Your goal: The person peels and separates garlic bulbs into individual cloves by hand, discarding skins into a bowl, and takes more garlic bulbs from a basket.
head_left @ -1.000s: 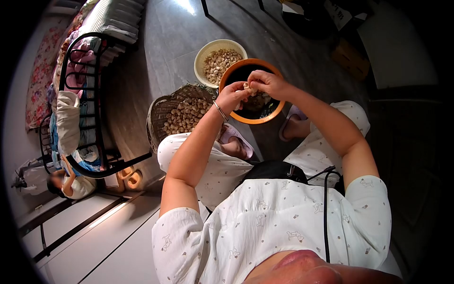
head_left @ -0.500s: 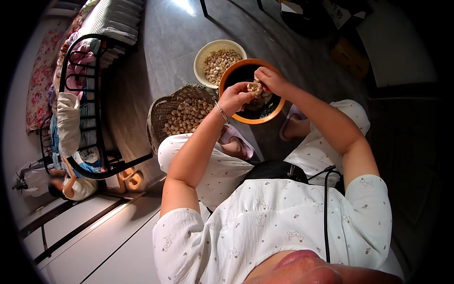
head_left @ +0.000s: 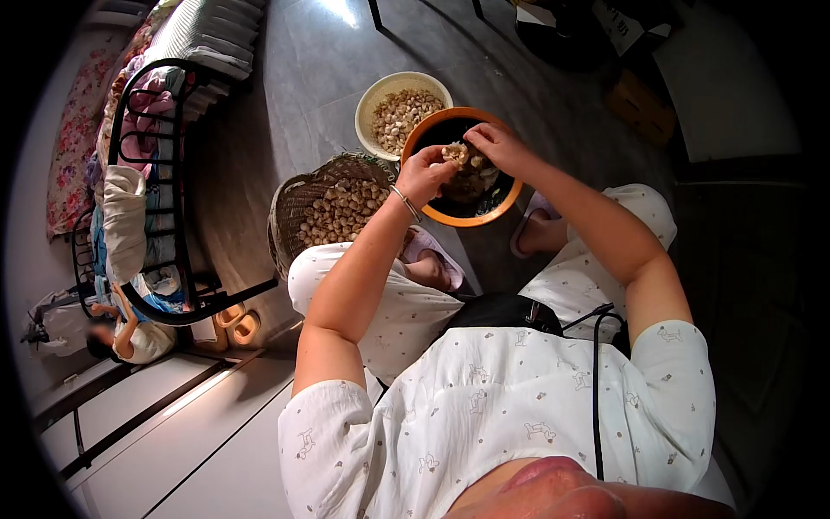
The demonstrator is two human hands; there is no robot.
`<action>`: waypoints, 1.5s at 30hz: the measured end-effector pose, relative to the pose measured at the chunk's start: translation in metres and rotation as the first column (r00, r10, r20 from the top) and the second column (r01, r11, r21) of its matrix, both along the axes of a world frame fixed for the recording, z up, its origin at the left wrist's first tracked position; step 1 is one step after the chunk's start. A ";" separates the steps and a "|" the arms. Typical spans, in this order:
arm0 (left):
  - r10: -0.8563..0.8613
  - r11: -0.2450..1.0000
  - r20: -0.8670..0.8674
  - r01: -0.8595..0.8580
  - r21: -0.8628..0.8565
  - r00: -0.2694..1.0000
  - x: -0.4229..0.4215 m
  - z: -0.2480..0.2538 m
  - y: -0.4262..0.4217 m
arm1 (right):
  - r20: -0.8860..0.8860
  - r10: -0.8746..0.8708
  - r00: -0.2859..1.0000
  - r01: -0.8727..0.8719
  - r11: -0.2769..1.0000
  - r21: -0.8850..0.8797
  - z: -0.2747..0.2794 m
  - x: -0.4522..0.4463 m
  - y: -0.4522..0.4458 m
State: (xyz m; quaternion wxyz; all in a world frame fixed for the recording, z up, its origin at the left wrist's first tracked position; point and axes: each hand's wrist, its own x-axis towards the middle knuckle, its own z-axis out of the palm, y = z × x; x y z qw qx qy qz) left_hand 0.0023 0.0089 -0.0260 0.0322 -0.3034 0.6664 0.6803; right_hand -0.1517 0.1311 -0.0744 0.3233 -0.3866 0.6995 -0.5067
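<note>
Over an orange basin (head_left: 513,192) my left hand (head_left: 424,177) grips a partly broken-up garlic bulb (head_left: 455,154) between thumb and fingers. My right hand (head_left: 503,150) is just beside the bulb, its fingers pinched together; what they hold, if anything, is too small to make out. Inside the dark basin lie pale scraps of garlic skin (head_left: 475,186). A cream bowl (head_left: 364,121) filled with loose garlic cloves (head_left: 402,117) stands touching or close behind the basin. To the left, a woven basket (head_left: 284,221) holds many whole garlic bulbs (head_left: 341,212).
The basket sits by my left knee, and my slippered feet (head_left: 432,259) flank the basin on the grey floor (head_left: 303,52). A black metal bed frame (head_left: 181,216) stands at left, with another person (head_left: 143,339) near its end. Tan slippers (head_left: 246,329) lie nearby.
My hands have drawn slightly apart. My left hand has shifted a little left with the garlic bulb, and my right fingers have come away from it.
</note>
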 end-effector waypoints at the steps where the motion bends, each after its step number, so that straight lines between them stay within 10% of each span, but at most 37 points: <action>1: 0.011 1.000 0.008 -0.011 -0.007 1.000 0.000 -0.001 0.000 | 0.142 0.018 0.990 -0.018 1.000 -0.001 0.009 0.003 0.001; 21: -0.054 0.998 -0.019 0.053 -0.012 0.998 0.002 -0.007 0.002 | -0.226 0.063 0.972 -0.070 0.997 -0.023 0.013 0.018 0.005; 24: -0.040 0.999 -0.022 0.039 -0.006 0.999 0.001 -0.004 0.001 | 0.095 0.060 0.994 -0.060 0.998 -0.010 0.006 0.011 0.001; 29: 0.005 0.997 -0.059 -0.001 0.073 0.998 0.000 -0.002 0.001 | 0.726 -0.047 0.686 -0.045 0.993 0.108 0.014 -0.002 0.005; 45: 0.020 0.995 -0.003 -0.019 0.094 1.000 -0.002 0.001 0.000 | 0.206 0.144 0.968 -0.148 0.989 0.005 0.031 0.021 0.007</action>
